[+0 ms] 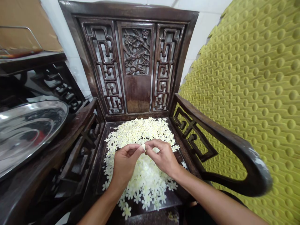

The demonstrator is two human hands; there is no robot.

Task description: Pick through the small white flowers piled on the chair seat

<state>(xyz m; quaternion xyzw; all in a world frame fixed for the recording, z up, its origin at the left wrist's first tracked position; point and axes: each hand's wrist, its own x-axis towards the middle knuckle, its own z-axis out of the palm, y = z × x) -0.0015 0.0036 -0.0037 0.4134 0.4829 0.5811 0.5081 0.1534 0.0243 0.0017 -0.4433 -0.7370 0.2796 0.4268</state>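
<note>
A heap of small white-yellow flowers (142, 128) covers the seat of a dark carved wooden chair. Above the heap, my left hand (125, 161) and my right hand (161, 156) meet with their thumbs and forefingers pinched together. Between the fingertips is a small white flower (143, 145), gripped from both sides. Its shape is partly covered by the fingers. More loose flowers (150, 190) spread toward the front of the seat below my hands, and one flower (126, 211) lies near the front edge.
The carved chair back (138, 93) rises behind the flowers. A curved right armrest (234, 147) and a left armrest (77, 125) flank my forearms. A shiny metal tray (53, 120) is at the left. A bumpy yellow-green foam mat (264, 78) stands at the right.
</note>
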